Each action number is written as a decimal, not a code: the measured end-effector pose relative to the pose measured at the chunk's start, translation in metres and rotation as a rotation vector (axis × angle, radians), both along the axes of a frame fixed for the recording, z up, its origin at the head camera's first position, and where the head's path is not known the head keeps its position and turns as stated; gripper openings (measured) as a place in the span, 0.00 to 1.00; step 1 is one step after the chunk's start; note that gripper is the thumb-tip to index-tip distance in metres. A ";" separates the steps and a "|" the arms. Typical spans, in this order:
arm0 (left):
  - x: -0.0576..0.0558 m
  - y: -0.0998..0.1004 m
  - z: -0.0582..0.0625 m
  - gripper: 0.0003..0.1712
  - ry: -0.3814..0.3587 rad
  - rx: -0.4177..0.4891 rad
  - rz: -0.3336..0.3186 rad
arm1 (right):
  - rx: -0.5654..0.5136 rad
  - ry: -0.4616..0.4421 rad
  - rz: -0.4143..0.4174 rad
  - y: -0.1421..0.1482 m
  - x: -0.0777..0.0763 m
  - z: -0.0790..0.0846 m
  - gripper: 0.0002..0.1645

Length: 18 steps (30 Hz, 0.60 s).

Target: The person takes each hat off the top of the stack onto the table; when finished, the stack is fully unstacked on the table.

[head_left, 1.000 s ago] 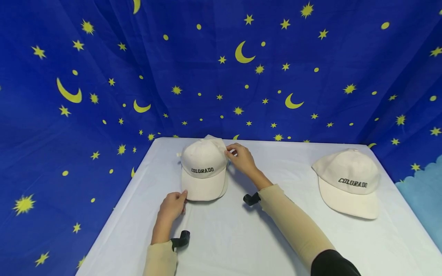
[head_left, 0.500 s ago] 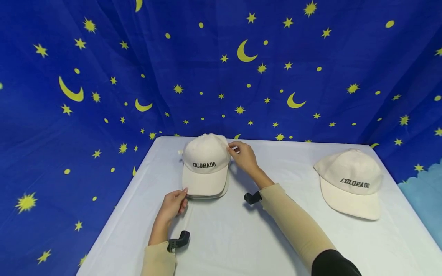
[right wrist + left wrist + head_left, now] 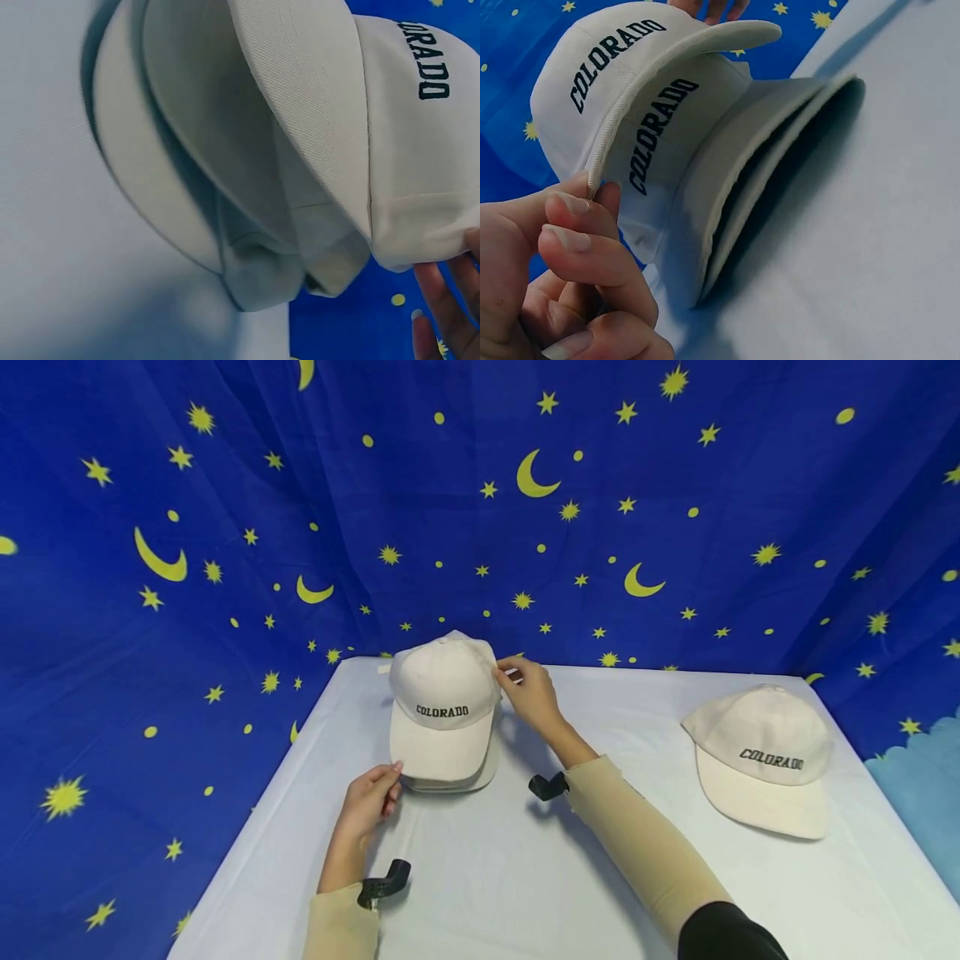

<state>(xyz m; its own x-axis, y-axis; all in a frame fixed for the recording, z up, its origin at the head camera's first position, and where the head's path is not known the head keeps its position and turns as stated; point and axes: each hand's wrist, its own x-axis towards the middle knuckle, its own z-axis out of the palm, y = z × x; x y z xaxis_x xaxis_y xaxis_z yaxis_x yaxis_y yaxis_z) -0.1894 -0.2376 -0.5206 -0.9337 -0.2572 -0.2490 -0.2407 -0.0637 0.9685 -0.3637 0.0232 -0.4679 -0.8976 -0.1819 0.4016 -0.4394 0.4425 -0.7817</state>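
Note:
Both hands hold a cream baseball cap (image 3: 442,681) marked COLORADO, raised over more caps at the table's back left. With thumb and fingertips, my left hand (image 3: 367,797) pinches the left edge of its brim. My right hand (image 3: 531,693) grips the crown's lower edge on the right side. Below, the left wrist view shows a second COLORADO cap (image 3: 735,139) and another brim (image 3: 780,180) under it, nested together. A gap separates the raised cap's brim (image 3: 307,97) from the lower brims in the right wrist view. The lower crowns are mostly hidden.
Another cream COLORADO cap (image 3: 761,747) lies on the right side of the white-covered table (image 3: 525,877). A blue curtain (image 3: 420,510) with yellow stars and moons hangs right behind the table's back edge and along the sides.
Both hands have risen slightly with the top cap, moving it up and away from the caps beneath, whose brims show more now. The cap on the right has stayed put.

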 end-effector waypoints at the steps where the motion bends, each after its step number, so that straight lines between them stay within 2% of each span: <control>1: 0.000 0.000 0.001 0.18 0.002 0.008 0.000 | -0.006 0.007 0.001 0.000 0.001 0.003 0.12; 7: 0.001 0.006 0.005 0.18 0.008 0.026 -0.014 | -0.028 0.031 0.006 0.005 0.006 0.017 0.12; 18: 0.004 0.015 0.014 0.16 0.034 0.042 -0.026 | -0.074 0.045 0.022 0.020 0.009 0.029 0.14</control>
